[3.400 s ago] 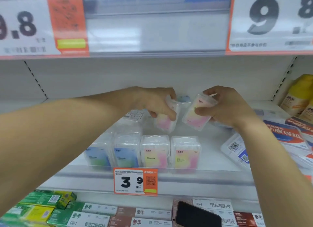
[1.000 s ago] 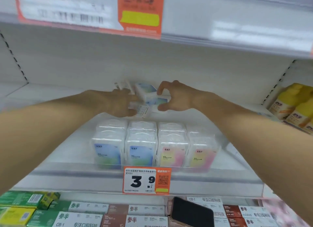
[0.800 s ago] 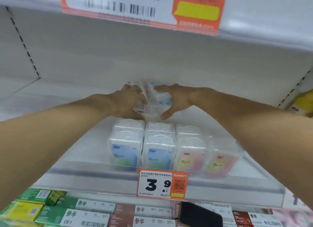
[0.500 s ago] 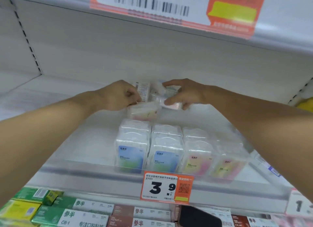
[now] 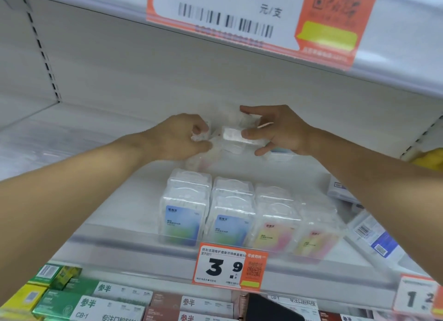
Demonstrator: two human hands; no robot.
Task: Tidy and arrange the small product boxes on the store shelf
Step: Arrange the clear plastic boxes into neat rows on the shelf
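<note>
Both hands [image 5: 230,135] pinch clear floss-pick boxes [image 5: 233,138] at the shelf's [image 5: 100,138] far back, beyond the near row [image 5: 239,215].

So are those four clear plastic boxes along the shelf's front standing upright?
Upright: the front clear plastic boxes show coloured labels facing forward, side by side.

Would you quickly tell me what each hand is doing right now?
Left hand: closed on a small clear box.
Right hand: gripping another clear box.
</note>
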